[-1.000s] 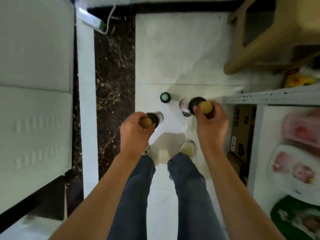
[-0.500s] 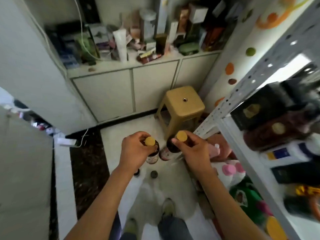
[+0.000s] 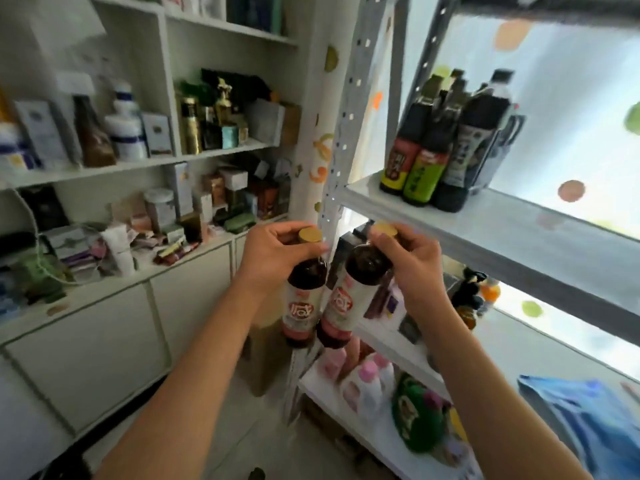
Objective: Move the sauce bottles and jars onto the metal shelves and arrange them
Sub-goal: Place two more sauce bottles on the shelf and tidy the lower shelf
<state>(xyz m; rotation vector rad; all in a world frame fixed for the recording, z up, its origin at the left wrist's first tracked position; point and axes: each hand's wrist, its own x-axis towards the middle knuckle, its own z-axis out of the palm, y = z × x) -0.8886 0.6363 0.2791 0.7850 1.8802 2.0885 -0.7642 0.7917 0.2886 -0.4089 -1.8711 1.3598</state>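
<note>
I see the left hand closed around the neck of one sauce bottle, held in the air touching a second bottle, whose neck the right hand grips. Both hang just below the metal shelf carrying dark bottles.

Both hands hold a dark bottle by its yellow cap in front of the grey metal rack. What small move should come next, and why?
Probably lift the right hand and its dark, white-labelled bottle up and rightward onto the grey metal shelf. That board shows bare space in front of the cluster of dark sauce bottles, while the left hand holds its matching bottle lower, beside the rack's post.
</note>
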